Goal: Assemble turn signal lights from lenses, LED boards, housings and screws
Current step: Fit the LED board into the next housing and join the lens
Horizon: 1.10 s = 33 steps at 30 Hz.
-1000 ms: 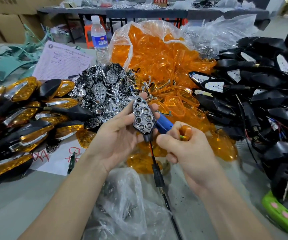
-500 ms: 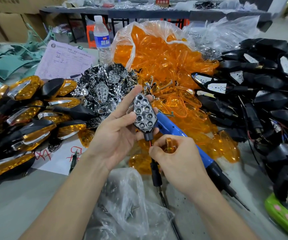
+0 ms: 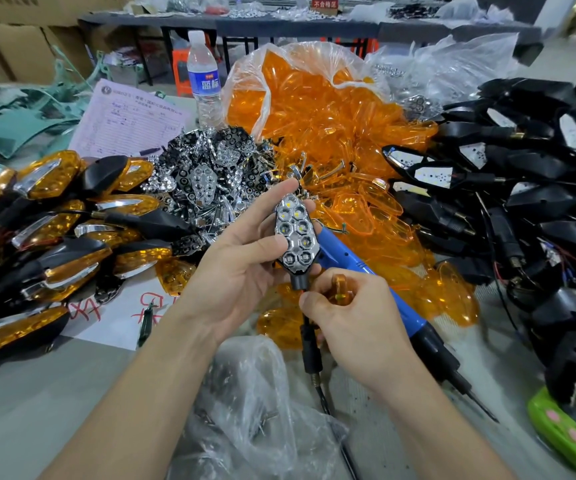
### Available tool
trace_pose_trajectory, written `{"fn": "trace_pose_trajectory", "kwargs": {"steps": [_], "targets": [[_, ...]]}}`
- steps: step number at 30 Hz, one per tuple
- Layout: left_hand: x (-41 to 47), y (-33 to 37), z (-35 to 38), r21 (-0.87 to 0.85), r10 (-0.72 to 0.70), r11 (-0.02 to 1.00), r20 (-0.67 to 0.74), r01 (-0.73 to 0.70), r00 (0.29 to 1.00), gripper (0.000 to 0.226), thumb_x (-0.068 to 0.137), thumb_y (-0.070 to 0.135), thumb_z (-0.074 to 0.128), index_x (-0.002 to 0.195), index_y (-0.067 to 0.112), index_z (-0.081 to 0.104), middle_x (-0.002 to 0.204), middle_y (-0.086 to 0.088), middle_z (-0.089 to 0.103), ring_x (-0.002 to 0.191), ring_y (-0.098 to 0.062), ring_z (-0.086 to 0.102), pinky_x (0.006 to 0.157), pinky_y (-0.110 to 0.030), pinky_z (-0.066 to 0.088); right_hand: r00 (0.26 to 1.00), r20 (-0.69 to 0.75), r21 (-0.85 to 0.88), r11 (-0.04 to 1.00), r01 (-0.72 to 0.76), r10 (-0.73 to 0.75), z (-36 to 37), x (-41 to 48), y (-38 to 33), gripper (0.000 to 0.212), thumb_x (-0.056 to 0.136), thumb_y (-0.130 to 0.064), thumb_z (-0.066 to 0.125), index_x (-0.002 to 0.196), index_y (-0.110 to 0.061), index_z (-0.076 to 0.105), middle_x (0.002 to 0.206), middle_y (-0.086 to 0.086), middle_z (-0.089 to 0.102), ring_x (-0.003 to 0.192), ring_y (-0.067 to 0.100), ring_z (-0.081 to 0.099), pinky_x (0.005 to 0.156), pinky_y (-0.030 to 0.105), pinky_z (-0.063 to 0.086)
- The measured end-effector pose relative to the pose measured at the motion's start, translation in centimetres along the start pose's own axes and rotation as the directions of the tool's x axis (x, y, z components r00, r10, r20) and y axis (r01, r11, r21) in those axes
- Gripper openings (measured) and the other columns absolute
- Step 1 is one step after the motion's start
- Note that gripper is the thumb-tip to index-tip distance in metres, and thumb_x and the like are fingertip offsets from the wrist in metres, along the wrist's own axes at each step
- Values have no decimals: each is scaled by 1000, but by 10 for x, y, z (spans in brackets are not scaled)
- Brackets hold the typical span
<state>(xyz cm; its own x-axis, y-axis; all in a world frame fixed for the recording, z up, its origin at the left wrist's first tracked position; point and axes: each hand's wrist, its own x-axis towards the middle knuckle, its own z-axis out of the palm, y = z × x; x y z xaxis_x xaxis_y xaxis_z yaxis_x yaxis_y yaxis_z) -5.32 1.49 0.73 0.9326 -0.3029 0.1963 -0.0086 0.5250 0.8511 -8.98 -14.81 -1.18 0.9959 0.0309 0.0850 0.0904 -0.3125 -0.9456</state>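
My left hand holds a black housing upright between thumb and fingers, its chrome honeycomb reflector facing me and its stem and wire hanging down. Just below it my right hand pinches a small amber lens edge-on in curled fingers. A blue electric screwdriver lies on the table behind my right hand. Loose amber lenses spill from a clear bag at the back. Chrome reflectors are heaped left of centre.
Finished amber-and-black lights are piled at the left. Black housings with white LED boards fill the right. A water bottle and a paper form stand behind. A crumpled clear bag lies near me; a green object is at bottom right.
My right hand has moved down and left with the amber lens, uncovering the blue screwdriver on the table. The housing in my left hand has turned more towards me.
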Motion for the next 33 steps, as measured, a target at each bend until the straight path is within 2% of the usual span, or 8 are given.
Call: {"fn": "trace_pose_trajectory", "kwargs": {"steps": [3, 7, 11, 24, 33], "targets": [[0, 0, 1, 20, 4, 1000, 3, -4, 1000, 62, 88, -4, 54, 143, 25, 58, 139, -10, 64, 124, -28, 64, 85, -47, 62, 1000, -13, 12, 1000, -11, 11, 2, 1, 1, 19, 81, -22, 70, 71, -11, 59, 57, 0, 50, 58, 37, 53, 57, 50, 52], [0, 0, 2, 21, 2, 1000, 2, -2, 1000, 63, 87, -4, 54, 144, 24, 56, 140, -9, 63, 125, -28, 63, 86, -45, 62, 999, -15, 16, 999, -49, 49, 3, 1, 0, 15, 75, -29, 67, 67, -19, 61, 57, -2, 52, 59, 36, 53, 59, 51, 53], [0, 0, 2, 15, 1, 1000, 9, -1, 1000, 63, 86, -5, 55, 142, 24, 58, 139, -10, 64, 124, -28, 63, 84, -44, 62, 997, 0, 28, 997, -72, 72, 3, 1, -1, 13, 73, -31, 66, 65, -22, 62, 56, -4, 55, 55, 22, 53, 60, 51, 55], [-1, 0, 1, 17, 6, 1000, 6, -6, 1000, 62, 85, -6, 56, 137, 28, 64, 139, -10, 65, 123, -27, 64, 83, -44, 63, 997, 24, 55, 996, -73, 72, 5, 0, 1, 14, 74, -31, 67, 67, -19, 62, 57, -1, 56, 54, 20, 53, 56, 51, 56], [-1, 0, 1, 19, 1, 1000, -5, -1, 1000, 64, 84, -8, 54, 139, 24, 62, 136, -11, 66, 121, -27, 66, 80, -43, 63, 997, 31, 73, 995, -73, 71, 3, 1, 1, 12, 73, -29, 68, 65, -21, 64, 59, -1, 58, 57, 21, 55, 60, 52, 57]]}}
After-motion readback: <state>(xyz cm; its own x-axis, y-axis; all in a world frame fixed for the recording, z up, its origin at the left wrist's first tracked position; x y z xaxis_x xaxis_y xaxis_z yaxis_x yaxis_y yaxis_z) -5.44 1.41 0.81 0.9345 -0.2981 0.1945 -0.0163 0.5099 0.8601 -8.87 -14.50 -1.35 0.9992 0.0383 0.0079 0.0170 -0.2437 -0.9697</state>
